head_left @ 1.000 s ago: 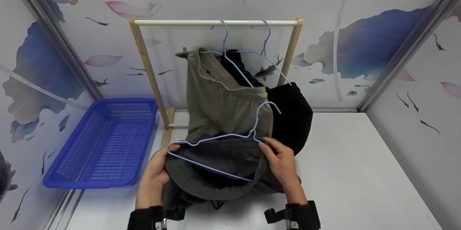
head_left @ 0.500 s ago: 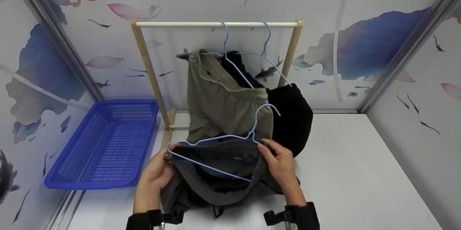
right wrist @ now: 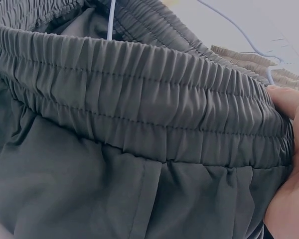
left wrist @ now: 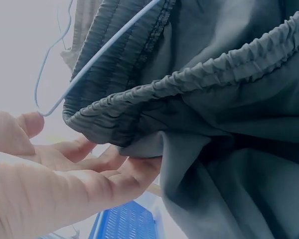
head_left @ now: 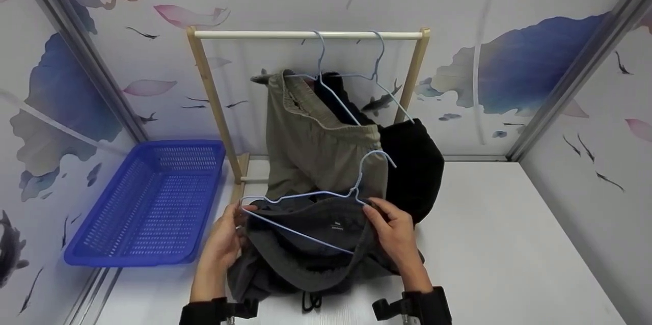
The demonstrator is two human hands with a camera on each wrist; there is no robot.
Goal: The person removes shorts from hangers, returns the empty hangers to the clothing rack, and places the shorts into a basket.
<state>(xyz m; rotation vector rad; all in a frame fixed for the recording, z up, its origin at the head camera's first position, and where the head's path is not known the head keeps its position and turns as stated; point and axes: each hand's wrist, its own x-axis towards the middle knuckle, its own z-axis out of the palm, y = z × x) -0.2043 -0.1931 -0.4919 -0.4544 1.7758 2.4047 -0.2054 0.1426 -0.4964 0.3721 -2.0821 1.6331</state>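
Dark grey elastic-waist pants (head_left: 277, 259) lie bunched in front of me, their waistband held up as a loop. A light blue wire hanger (head_left: 316, 193) crosses the waist opening, its hook free in the air. My right hand (head_left: 397, 233) pinches the right side of the waistband next to the hanger's neck. At the other end, my left hand (head_left: 219, 243) has its thumb at the hanger's corner. Its extended fingers (left wrist: 102, 186) touch the outside of the fabric from below, in the left wrist view. The hanger's right arm is partly hidden by the waistband.
Behind the pants stands a rack (head_left: 305, 35) with a white rail and wooden legs. Khaki pants (head_left: 326, 152) and a black garment (head_left: 415, 167) hang there on blue hangers. A blue plastic basket (head_left: 204, 213) sits at the left on the white table (head_left: 509, 253).
My left hand has loosened from the waistband, its fingers now spread beside it. The left side of the waistband has shifted inward from the hanger's corner. The right hand keeps its hold.
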